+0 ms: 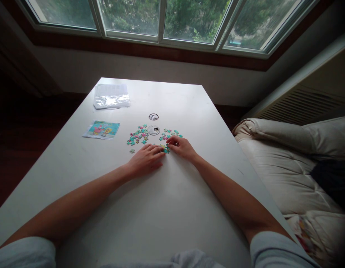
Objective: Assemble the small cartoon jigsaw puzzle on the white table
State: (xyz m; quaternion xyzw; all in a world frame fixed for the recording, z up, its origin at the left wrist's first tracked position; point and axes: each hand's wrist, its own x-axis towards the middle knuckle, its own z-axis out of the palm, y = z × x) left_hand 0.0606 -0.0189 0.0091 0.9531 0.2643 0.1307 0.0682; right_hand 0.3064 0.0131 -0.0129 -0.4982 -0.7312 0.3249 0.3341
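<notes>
Small jigsaw puzzle pieces in teal, pink and yellow lie in two loose groups, a left pile [137,136] and a right pile [172,133]. My left hand [147,159] rests palm down on the table, its fingers stretched over a few joined-looking pieces [166,149]. Just right of it, my right hand [182,147] pinches with thumb and forefinger at a puzzle piece, mostly hidden by the fingers. One single piece [132,151] lies apart, left of my left hand. A picture sheet [103,130] with cartoon figures lies farther left.
On the white table [167,216] are a round metal lid [154,130] and a dark-rimmed disc [153,117] behind it. Clear plastic bags with paper [111,96] lie at the back left. A padded beige seat [273,163] stands along the right side, below a window [189,22].
</notes>
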